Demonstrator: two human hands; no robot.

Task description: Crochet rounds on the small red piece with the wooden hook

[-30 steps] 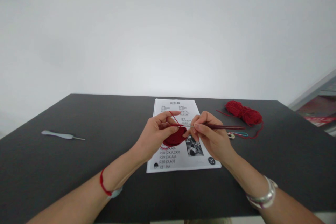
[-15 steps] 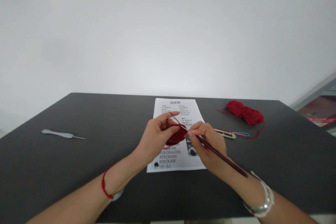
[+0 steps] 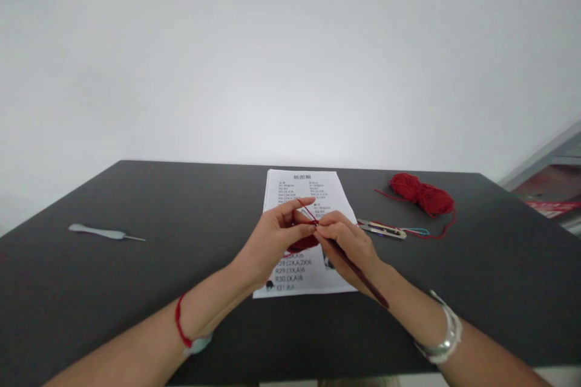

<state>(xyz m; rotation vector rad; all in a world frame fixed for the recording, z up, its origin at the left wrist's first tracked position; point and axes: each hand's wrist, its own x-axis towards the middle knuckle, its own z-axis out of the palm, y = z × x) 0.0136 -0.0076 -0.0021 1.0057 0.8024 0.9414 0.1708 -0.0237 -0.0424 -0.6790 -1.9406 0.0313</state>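
Over the printed sheet, my left hand (image 3: 275, 236) is closed on a small piece of dark red crochet work (image 3: 303, 244), pinching its upper edge with the thumb. A strand of red yarn (image 3: 307, 209) runs over the raised left index finger down to the work. My right hand (image 3: 347, 242) is closed around a crochet hook (image 3: 361, 275) with a dark brown handle, which slants down toward the right wrist. The hook's tip meets the edge of the work, where fingers of both hands almost touch; the fingertips hide the tip itself.
Beneath my hands lies a printed paper (image 3: 308, 284) with pattern lines. To the right are thread snips (image 3: 384, 228) with a blue loop and a tied red yarn skein (image 3: 422, 195). A second hook with a pale grey handle (image 3: 97, 231) lies at left on the dark table (image 3: 190, 205).
My right hand has moved left with the hook, closing the gap to my left hand. More of the snips now shows. My left hand keeps its hold on the crochet work.
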